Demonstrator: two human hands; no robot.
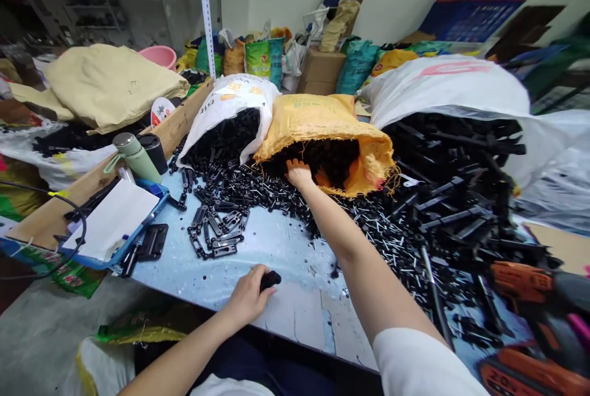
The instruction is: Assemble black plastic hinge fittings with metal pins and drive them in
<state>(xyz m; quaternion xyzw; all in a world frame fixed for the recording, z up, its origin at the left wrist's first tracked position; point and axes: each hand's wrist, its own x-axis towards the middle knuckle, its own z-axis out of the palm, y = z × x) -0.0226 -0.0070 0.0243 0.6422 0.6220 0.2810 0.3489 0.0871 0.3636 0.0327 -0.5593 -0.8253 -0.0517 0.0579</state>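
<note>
Near the table's front edge, my left hand (pixel 250 293) is closed around a small black plastic part (pixel 270 280). My right hand (pixel 298 173) reaches forward to the mouth of a yellow woven sack (pixel 318 116), over a heap of small black parts (pixel 276 193). Its fingers are partly lost against the dark contents, so whether it holds anything does not show. To the left of the heap lie several black elongated plastic pieces (pixel 216 233) on the light blue tabletop (pixel 175 270).
White sacks of black parts flank the yellow one, left (pixel 230 98) and right (pixel 452 85). Loose screws (pixel 387 242) cover the right side. An orange power drill (pixel 525 285) stands at the right edge. A blue tray (pixel 138 233) with paper and a green bottle (pixel 133 156) are at left.
</note>
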